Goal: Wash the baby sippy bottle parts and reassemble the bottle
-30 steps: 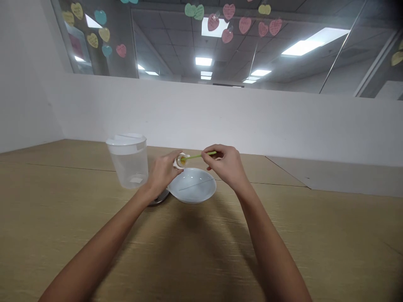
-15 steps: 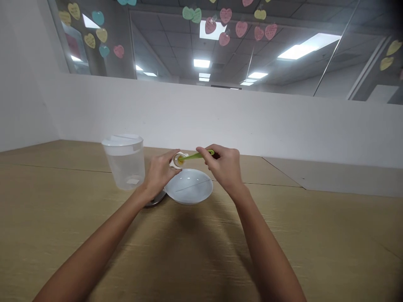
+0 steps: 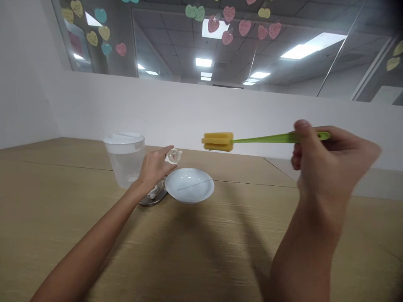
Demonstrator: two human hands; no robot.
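The right hand (image 3: 333, 159) gripped a green-handled sponge bottle brush (image 3: 267, 138) closed round its far end, long axis near level, yellow sponge head (image 3: 218, 141) pointing frame-left, well apart from the small bottle (image 3: 174, 156) pinched in the nearer left hand (image 3: 154, 167).

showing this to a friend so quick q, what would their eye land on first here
The yellow sponge brush stands out first, held up by its green handle in the right hand. Below it, the left hand holds a small bottle between a clear plastic pitcher and a white bowl on the wooden table. Colourful paper hearts also catch the eye high up, on the glass above the white wall.
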